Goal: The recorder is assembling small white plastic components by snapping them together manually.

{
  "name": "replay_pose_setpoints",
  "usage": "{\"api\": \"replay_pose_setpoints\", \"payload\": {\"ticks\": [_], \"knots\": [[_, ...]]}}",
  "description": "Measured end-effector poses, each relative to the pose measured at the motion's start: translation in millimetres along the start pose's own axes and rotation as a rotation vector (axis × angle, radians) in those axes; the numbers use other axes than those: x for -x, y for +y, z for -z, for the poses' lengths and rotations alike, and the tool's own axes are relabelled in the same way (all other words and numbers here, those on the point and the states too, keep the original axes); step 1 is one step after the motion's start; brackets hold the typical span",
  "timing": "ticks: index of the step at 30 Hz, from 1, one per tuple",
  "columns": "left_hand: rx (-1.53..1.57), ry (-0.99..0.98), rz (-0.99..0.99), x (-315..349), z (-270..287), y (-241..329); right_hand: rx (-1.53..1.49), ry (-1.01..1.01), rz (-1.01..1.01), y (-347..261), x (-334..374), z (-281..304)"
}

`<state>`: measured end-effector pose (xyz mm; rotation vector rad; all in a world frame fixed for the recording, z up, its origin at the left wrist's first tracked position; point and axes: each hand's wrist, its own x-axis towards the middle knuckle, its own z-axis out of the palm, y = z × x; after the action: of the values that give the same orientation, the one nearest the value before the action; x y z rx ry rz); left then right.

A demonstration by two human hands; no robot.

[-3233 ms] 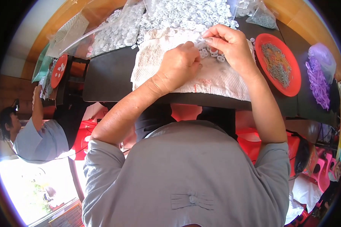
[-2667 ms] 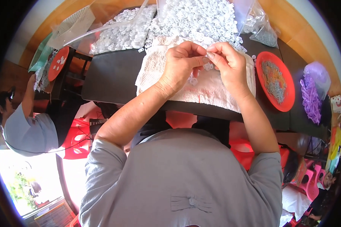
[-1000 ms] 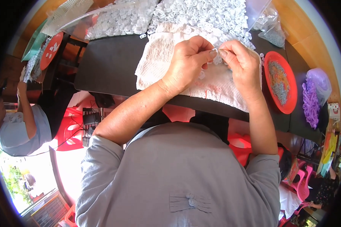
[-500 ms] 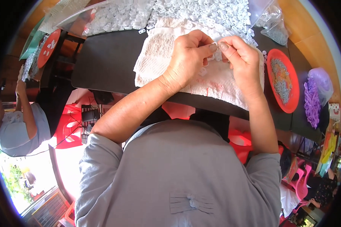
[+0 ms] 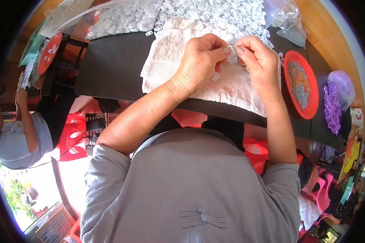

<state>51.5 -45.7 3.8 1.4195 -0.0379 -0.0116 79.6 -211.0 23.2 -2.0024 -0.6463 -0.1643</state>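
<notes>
Over the towel, my left hand (image 5: 202, 60) and my right hand (image 5: 260, 60) meet fingertip to fingertip. Both are closed in a pinch around a small white plastic piece with holes (image 5: 232, 59), which hangs between the thumbs. Which fingers bear its weight, and whether a tiny metal part is with it, I cannot make out. Beneath lies a folded white towel (image 5: 166, 60) with faint reddish marks. One or more similar white pieces rest on the towel below my left fingers. Beyond my hands spreads a large heap of white plastic pieces (image 5: 215, 12).
A red oval tray (image 5: 306, 114) of small metal and orange parts stands to the right on the dark table (image 5: 105, 69). Past it lie purple links (image 5: 331, 111) and a clear bag (image 5: 294, 34). At left, another person (image 5: 22, 137) works near a red plate (image 5: 54, 42).
The white piece now shows more plainly, hanging below the fingertips. My hands have hardly moved, and the whole view has shifted slightly.
</notes>
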Motion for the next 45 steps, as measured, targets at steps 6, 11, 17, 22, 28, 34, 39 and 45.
{"api": "replay_pose_setpoints", "payload": {"ticks": [6, 11, 17, 22, 28, 34, 39, 45], "knots": [[0.011, -0.021, -0.001, -1, 1, -4, 0.128, 0.025, 0.189, 6, 1, -5], [-0.008, 0.014, -0.008, 2, -1, -2, -0.066, 0.049, 0.128, 10, 3, -16], [0.059, 0.009, -0.017, -1, 1, -5, -0.148, 0.096, 0.034, 9, 6, -17], [0.074, 0.006, 0.014, 0, 0, -1, -0.099, 0.082, 0.013, 8, 2, -12], [0.081, -0.007, 0.049, -1, 0, 0, -0.102, 0.083, 0.025, 10, 3, -9], [0.066, -0.032, 0.072, 0, 3, 2, -0.103, 0.073, -0.050, -1, 2, -9], [0.050, -0.014, 0.073, -1, 3, 2, -0.113, 0.061, -0.089, -5, 1, -7], [0.092, -0.014, 0.060, 0, 3, 3, -0.127, 0.031, -0.083, -2, 1, -4]]}}
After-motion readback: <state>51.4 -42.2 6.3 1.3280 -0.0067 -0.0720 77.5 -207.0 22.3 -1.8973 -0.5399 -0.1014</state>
